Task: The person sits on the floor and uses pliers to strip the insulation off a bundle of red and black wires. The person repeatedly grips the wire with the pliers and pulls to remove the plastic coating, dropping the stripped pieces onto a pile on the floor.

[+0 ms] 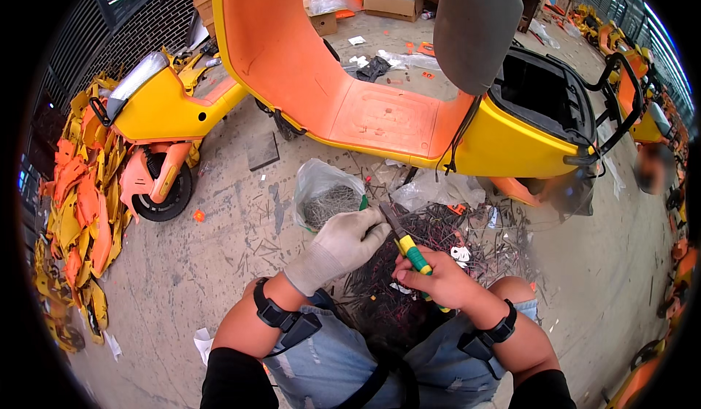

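Note:
My right hand point(446, 279), bare, grips a pair of pliers point(408, 245) by its green and yellow handles. The metal jaws point up and to the left. Close beside the jaws is my left hand point(342, 247) in a pale knit glove, thumb and fingers bent towards each other. Whether a thin piece sits between those fingertips is too small to tell. Just beyond the glove stands an open clear plastic bag point(300, 193) with many thin grey metal strands point(331, 204) in it. Below the pliers, a heap of dark and reddish wire-like scraps point(378, 277) covers the floor between my knees.
A yellow and orange scooter point(383, 119) with an open rear compartment stands across the front. Crumpled clear plastic point(438, 187) lies under it. Piled yellow and orange body panels point(82, 201) are at left. A cardboard box point(393, 5) sits behind. More scooters point(638, 102) line the right.

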Action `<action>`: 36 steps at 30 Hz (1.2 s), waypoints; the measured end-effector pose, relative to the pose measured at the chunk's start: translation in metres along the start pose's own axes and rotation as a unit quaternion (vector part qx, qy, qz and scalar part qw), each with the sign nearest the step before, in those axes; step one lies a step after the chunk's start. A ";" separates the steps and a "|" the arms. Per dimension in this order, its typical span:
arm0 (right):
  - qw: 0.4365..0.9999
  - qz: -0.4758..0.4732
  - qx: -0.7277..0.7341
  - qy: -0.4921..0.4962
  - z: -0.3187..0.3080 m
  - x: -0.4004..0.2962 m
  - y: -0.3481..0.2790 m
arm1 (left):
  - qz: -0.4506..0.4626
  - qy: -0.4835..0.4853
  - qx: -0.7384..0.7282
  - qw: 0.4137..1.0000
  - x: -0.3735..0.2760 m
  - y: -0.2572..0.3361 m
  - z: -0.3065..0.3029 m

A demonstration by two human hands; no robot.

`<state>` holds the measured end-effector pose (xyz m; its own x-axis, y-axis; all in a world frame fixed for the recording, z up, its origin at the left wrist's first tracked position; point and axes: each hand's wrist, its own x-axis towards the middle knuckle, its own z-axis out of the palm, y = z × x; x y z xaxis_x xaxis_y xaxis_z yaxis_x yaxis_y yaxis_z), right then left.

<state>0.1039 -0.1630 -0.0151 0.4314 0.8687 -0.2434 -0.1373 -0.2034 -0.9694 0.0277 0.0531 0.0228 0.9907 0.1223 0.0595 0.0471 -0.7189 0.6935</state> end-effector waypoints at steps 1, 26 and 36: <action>1.000 -0.011 -0.015 0.004 0.000 0.000 0.000 | 0.005 0.006 -0.006 1.000 0.000 0.001 0.000; 0.999 0.028 0.015 0.034 -0.001 -0.003 0.003 | 0.026 0.032 -0.024 0.999 -0.007 0.003 0.007; 0.998 0.034 -0.008 0.050 -0.001 -0.004 0.002 | 0.012 0.035 -0.012 0.999 -0.008 0.005 0.010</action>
<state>0.1032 -0.1676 -0.0163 0.5084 0.8034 -0.3100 -0.1555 -0.2684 -0.9507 0.0215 0.0415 0.0191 0.9800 0.1537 0.1264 0.0194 -0.7060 0.7079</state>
